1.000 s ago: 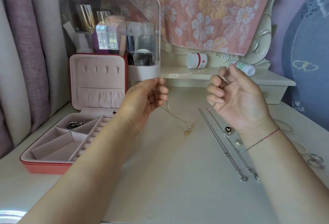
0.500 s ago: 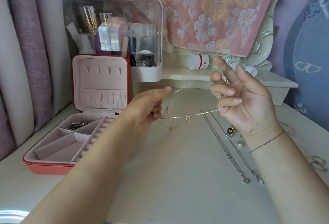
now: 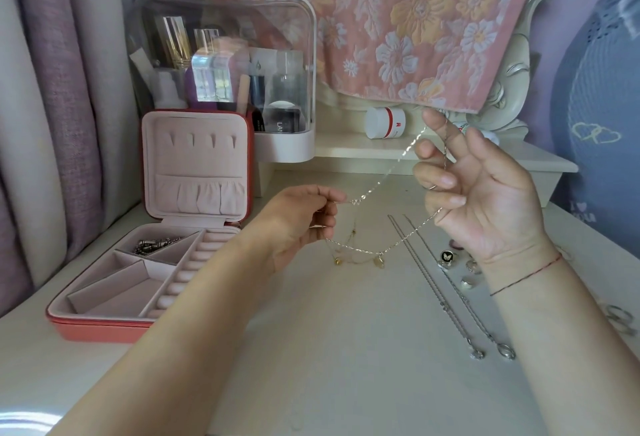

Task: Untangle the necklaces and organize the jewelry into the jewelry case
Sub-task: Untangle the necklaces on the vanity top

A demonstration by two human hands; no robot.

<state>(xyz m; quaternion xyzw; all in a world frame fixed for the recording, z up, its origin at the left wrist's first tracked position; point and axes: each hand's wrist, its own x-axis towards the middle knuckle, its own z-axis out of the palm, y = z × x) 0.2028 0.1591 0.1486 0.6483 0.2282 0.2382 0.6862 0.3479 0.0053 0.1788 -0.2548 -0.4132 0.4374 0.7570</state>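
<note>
A person's two bare forearms reach forward over a pale tabletop [image 3: 346, 349], seen from a head-worn camera looking down. The left hand [image 3: 304, 224] has its thumb and fingers pinched together on a thin, tangled set of necklaces [image 3: 360, 250], gripping a small knot of chain at the fingertips. The right hand [image 3: 485, 193] is raised higher, palm facing the camera, fingers spread and partly curled, with the same chains looped over and hooked around them. One silvery strand runs taut up from the left hand's pinch to the right index finger; other strands sag between the hands in a low curve just above the tabletop, carrying two small gold pendants. A thin red cord [image 3: 526, 274] circles the right wrist. To the left, an open jewelry case [image 3: 104, 328], coral outside and pale pink inside, sits on the tabletop with its lid upright; one rear compartment holds a small pile of silver pieces [image 3: 156, 245]. On the tabletop below the right hand lie two long silver chains [image 3: 450, 300], side by side, and near them several small rings [image 3: 467, 271]. Behind the case stands a clear-fronted cosmetics organiser [image 3: 225, 65], and a pink floral cloth [image 3: 398, 20] hangs at the back.
</note>
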